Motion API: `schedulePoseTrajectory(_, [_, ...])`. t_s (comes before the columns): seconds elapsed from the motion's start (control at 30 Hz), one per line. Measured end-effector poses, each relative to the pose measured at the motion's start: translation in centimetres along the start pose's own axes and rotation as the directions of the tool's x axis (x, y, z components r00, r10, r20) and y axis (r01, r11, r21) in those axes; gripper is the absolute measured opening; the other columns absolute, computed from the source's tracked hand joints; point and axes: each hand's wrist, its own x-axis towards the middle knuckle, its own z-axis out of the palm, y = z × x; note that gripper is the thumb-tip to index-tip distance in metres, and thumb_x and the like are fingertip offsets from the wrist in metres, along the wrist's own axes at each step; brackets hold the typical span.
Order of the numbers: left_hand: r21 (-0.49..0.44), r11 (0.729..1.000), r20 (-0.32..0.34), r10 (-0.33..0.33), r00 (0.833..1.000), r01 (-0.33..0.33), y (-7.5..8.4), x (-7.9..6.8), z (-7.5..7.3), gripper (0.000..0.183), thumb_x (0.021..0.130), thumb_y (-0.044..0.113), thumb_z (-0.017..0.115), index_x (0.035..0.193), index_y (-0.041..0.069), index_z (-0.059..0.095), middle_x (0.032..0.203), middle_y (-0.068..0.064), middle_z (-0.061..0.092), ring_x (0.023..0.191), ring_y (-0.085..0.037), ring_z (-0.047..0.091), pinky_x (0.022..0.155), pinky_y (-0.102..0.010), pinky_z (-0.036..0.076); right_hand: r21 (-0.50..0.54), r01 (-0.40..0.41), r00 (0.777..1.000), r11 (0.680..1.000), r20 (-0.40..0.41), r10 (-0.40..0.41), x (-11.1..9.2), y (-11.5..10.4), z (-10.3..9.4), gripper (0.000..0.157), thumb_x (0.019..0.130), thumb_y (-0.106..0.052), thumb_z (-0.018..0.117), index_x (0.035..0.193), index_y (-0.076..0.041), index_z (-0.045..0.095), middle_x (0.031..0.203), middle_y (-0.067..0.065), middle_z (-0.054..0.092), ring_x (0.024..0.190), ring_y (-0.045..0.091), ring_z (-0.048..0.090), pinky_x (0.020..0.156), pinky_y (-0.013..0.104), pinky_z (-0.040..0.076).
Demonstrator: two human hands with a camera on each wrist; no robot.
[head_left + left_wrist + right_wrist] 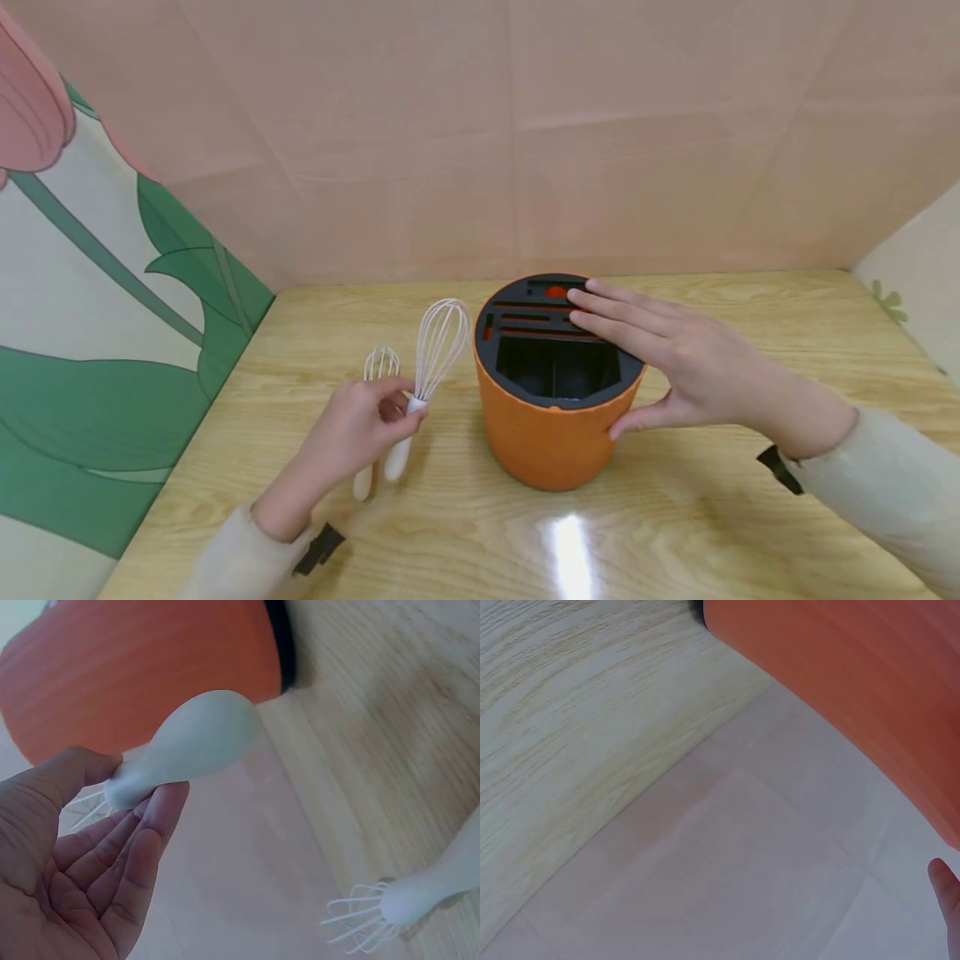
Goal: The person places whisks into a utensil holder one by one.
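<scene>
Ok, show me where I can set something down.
Free: the table between the right hand and the pink back wall; the near stretch before the orange container, between the sleeves; the patch from the lying whisk to the mural. Crowded: left of the container, where the left hand pinches another whisk.

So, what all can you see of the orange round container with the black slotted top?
The orange round container with the black slotted top looks like plastic and stands upright on the light wood-grain table. Its wall appears narrower toward the base. The top has narrow slots, some showing red, and a wide angular opening, split by a divider, dark inside. The person's right hand rests fingers on the top, its thumb at the orange wall.
</scene>
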Motion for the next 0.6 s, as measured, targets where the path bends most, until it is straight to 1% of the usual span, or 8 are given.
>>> schedulePoseTrajectory(0.2, [-0.049,0.997,-0.064,0.059,0.996,-0.062,0.6,0.0,-0.4,0.019,0.084,0.007,0.076,0.100,-0.003,0.073,0.077,-0.003,0.075,0.064,-0.005,0.067,0.058,-0.016,0.054,0.005,0.027,0.999,1.000,-0.027,-0.026,0.1,0.1,0.1,0.105,0.069,-0.071,0.074,0.143,0.001,0.050,0.153,0.014,0.046,0.149,0.025,0.033,0.124,0.024,0.019])
schedulePoseTrajectory(0.4, [-0.041,0.992,-0.142,0.112,0.984,-0.118,1.3,0.2,-0.8,0.018,0.083,0.006,0.077,0.100,-0.001,0.073,0.078,-0.003,0.075,0.065,-0.008,0.068,0.059,-0.017,0.055,0.006,0.026,0.999,1.000,-0.029,-0.026,0.1,0.1,0.2,0.106,0.069,-0.072,0.074,0.143,0.000,0.050,0.154,0.014,0.045,0.150,0.024,0.032,0.124,0.024,0.018])
schedulePoseTrajectory(0.6, [-0.053,0.989,-0.167,0.129,0.977,-0.140,1.8,0.3,-1.0,0.020,0.085,0.008,0.077,0.103,-0.001,0.074,0.080,-0.004,0.076,0.067,-0.010,0.070,0.060,-0.018,0.056,0.008,0.037,0.998,0.999,-0.048,-0.036,0.1,0.1,0.2,0.105,0.070,-0.073,0.072,0.141,0.002,0.051,0.152,0.016,0.047,0.149,0.025,0.034,0.124,0.024,0.020])
